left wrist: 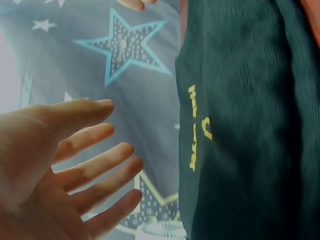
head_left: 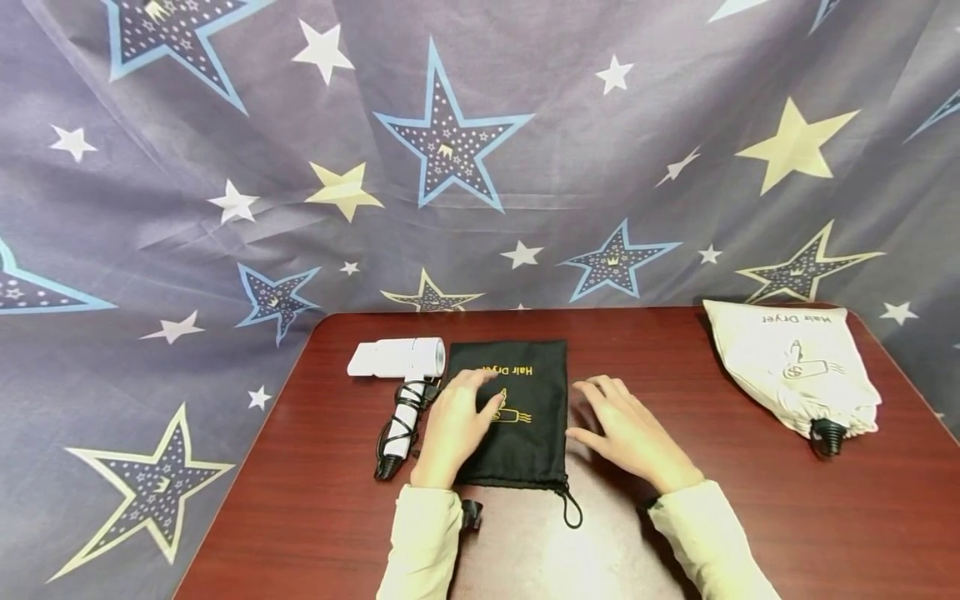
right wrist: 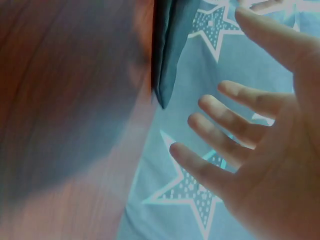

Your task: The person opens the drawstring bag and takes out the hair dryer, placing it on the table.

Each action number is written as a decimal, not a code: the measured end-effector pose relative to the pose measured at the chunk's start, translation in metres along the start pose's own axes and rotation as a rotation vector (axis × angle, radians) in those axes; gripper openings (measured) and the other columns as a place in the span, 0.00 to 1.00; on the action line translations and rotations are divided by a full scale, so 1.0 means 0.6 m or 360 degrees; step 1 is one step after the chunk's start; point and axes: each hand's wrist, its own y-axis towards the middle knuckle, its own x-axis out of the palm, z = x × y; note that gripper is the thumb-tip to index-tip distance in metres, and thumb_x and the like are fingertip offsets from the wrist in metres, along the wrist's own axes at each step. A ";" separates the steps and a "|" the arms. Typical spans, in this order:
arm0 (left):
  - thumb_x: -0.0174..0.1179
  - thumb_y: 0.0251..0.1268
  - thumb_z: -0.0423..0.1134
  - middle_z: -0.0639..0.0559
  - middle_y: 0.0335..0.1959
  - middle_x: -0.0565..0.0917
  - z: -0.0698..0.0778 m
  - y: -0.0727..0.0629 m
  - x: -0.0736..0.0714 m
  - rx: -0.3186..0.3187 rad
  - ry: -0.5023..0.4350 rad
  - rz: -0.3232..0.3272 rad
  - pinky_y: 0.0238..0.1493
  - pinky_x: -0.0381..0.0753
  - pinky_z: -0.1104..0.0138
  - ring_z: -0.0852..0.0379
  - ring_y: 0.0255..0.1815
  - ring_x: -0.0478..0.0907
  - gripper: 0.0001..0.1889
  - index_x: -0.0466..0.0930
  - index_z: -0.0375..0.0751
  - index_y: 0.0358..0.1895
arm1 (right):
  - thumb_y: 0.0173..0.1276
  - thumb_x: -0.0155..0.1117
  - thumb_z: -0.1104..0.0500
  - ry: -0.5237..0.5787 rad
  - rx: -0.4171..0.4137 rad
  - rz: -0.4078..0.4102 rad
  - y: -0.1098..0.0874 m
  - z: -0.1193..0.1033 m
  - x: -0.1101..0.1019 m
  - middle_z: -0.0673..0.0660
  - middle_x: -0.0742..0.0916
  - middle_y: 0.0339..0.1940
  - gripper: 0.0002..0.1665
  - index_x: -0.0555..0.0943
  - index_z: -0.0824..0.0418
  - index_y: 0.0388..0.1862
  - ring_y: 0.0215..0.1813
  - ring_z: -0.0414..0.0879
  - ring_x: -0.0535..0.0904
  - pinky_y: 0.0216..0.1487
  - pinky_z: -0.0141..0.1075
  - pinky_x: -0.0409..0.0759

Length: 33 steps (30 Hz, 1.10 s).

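A black drawstring bag (head_left: 525, 454) with yellow "Hair Dryer" print lies flat on the table, its cord loop toward the person. Over the bag's left part hovers my left hand (head_left: 453, 425), fingers loosely spread; the left wrist view shows a gap between that hand (left wrist: 75, 160) and the bag (left wrist: 245, 130). Just off the bag's right edge is my right hand (head_left: 626, 429), fingers spread and holding nothing. To the left of the bag lies a white hair dryer (head_left: 397, 358), its black cord wound around the handle.
A white drawstring bag (head_left: 795, 358) printed "Hair Dryer" lies at the table's right, a black cord end (head_left: 828, 435) poking from its mouth. Behind the reddish-brown table (head_left: 300, 517) hangs a grey curtain (head_left: 570, 183) with stars.
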 end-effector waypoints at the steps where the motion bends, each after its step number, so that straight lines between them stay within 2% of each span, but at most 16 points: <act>1: 0.66 0.65 0.43 0.49 0.55 0.83 0.005 0.001 0.002 0.0017 0.0003 -0.0007 0.58 0.78 0.53 0.50 0.58 0.80 0.18 0.82 0.47 0.57 | 0.60 0.74 0.48 -0.0005 0.0003 0.0007 -0.002 0.003 -0.004 0.60 0.79 0.54 0.36 0.76 0.65 0.61 0.59 0.56 0.74 0.58 0.50 0.77; 6: 0.66 0.65 0.43 0.48 0.57 0.83 0.031 0.006 0.023 0.0071 0.0000 -0.0063 0.59 0.77 0.52 0.48 0.61 0.79 0.18 0.82 0.48 0.57 | 0.63 0.72 0.48 -0.0023 0.0050 -0.0014 -0.012 0.022 -0.017 0.61 0.79 0.55 0.36 0.74 0.65 0.63 0.59 0.58 0.74 0.57 0.53 0.77; 15: 0.65 0.66 0.44 0.53 0.54 0.84 0.085 0.016 0.063 0.0162 -0.0004 -0.0144 0.55 0.80 0.57 0.53 0.57 0.81 0.17 0.82 0.51 0.56 | 0.65 0.70 0.49 -0.0022 0.0174 -0.0050 -0.032 0.048 -0.047 0.63 0.78 0.57 0.35 0.72 0.65 0.65 0.60 0.60 0.73 0.54 0.57 0.77; 25: 0.65 0.65 0.44 0.55 0.50 0.84 0.138 0.022 0.094 0.0323 0.0041 -0.0151 0.50 0.80 0.62 0.55 0.50 0.82 0.16 0.82 0.52 0.55 | 0.66 0.70 0.50 -0.0069 0.0245 -0.0033 -0.056 0.068 -0.074 0.64 0.79 0.56 0.32 0.73 0.64 0.62 0.59 0.61 0.73 0.52 0.58 0.77; 33: 0.65 0.65 0.45 0.57 0.49 0.84 0.174 0.026 0.118 0.0379 0.0038 -0.0165 0.49 0.81 0.65 0.57 0.50 0.83 0.15 0.82 0.52 0.54 | 0.66 0.69 0.49 -0.0083 0.0285 -0.0034 -0.071 0.090 -0.101 0.66 0.78 0.57 0.32 0.72 0.65 0.62 0.59 0.63 0.73 0.51 0.60 0.76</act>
